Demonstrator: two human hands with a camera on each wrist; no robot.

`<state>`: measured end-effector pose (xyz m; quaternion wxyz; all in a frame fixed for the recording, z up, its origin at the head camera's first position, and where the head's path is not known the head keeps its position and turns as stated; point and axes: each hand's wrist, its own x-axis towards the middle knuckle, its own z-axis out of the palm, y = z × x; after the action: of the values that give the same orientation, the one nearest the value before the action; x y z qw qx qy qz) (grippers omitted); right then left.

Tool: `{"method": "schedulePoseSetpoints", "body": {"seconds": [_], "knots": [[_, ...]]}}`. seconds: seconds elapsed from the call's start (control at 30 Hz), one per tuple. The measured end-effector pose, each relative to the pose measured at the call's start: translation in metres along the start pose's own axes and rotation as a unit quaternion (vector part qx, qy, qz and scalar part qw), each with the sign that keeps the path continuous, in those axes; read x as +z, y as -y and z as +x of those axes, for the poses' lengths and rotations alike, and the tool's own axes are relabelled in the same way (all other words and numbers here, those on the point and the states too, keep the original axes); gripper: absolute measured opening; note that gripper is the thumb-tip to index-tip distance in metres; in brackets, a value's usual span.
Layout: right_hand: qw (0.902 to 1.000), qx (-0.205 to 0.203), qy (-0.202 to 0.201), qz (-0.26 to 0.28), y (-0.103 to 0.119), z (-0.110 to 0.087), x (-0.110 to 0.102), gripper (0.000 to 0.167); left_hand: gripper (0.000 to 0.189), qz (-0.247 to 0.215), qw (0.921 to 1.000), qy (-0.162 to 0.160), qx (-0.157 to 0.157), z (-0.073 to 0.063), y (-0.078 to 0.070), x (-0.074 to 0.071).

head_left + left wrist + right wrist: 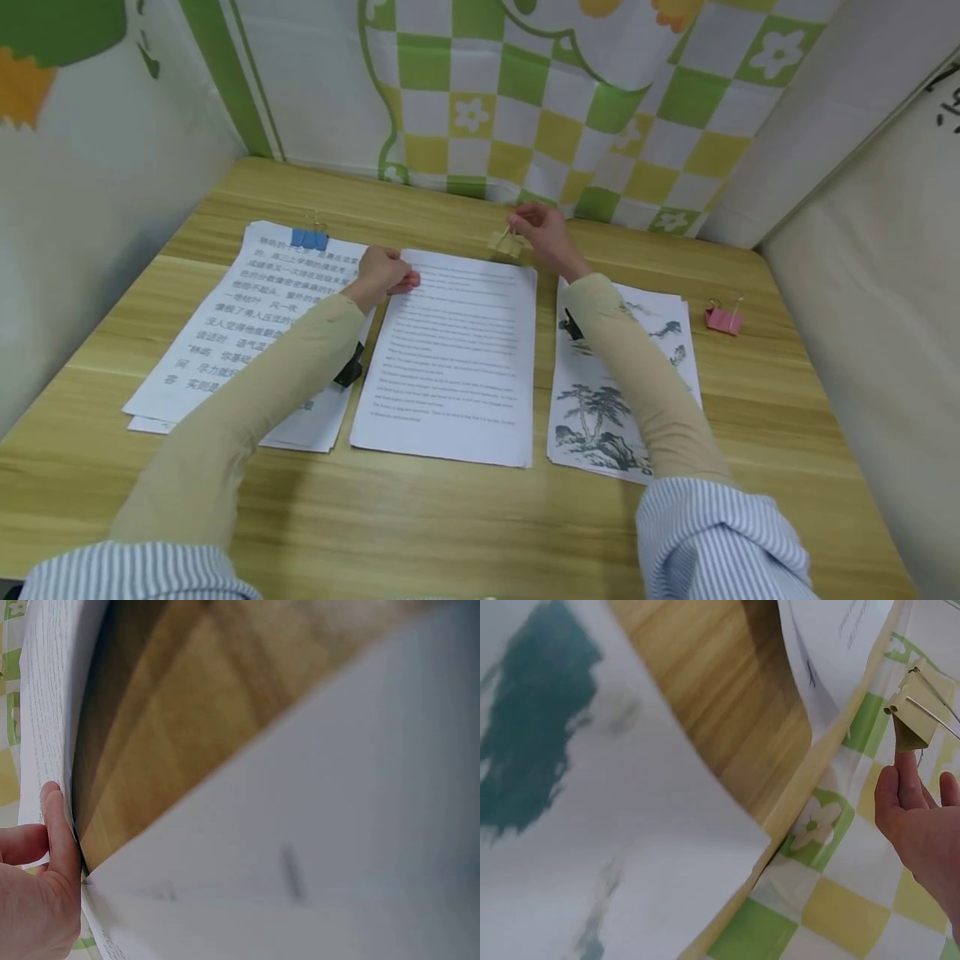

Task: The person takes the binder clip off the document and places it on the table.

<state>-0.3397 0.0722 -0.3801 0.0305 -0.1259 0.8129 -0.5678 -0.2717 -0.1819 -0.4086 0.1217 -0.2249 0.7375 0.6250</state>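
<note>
A stack of printed sheets [450, 367] lies in the middle of the table. My left hand [381, 275] holds its upper left edge, with the thumb on the page; the left wrist view shows the fingers [64, 832] at that edge. What lies beneath the sheets there is hidden. My right hand [546, 236] holds a yellow binder clip [506, 243] by its wire handles, just beyond the stack's top right corner. In the right wrist view the yellow clip [924, 712] stands above the fingertips, apart from the paper.
To the left, sheets with Chinese text [247, 317] carry a blue binder clip [310, 239]; a black clip [350, 367] sits at their right. Landscape prints [600, 425] with a black clip [572, 325] lie under my right forearm. A pink clip [724, 320] stands farther right. A patterned curtain [517, 108] hangs behind.
</note>
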Motion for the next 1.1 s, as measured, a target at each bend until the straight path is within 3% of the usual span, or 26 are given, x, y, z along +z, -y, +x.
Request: {"method": "schedulePoseSetpoints", "body": {"seconds": [0.37,0.6,0.87,1.1], "knots": [[0.9997,0.009,-0.024,0.005,-0.002,-0.008,-0.035,0.035,0.061,0.008,1.0000,-0.002,-0.006,0.001,-0.001,0.001],[0.9978,0.031,-0.038,-0.043,-0.004,-0.020,-0.064,0.039,0.060,0.015,0.9999,0.001,-0.006,-0.002,-0.003,0.002],[0.9964,0.042,-0.069,-0.026,-0.019,-0.033,-0.106,0.036,0.059,0.012,0.9999,0.003,-0.005,-0.002,-0.003,0.002],[0.9940,0.051,-0.097,0.001,-0.028,-0.058,-0.154,0.028,0.061,0.018,0.9998,0.009,-0.002,-0.003,-0.005,0.002]]}}
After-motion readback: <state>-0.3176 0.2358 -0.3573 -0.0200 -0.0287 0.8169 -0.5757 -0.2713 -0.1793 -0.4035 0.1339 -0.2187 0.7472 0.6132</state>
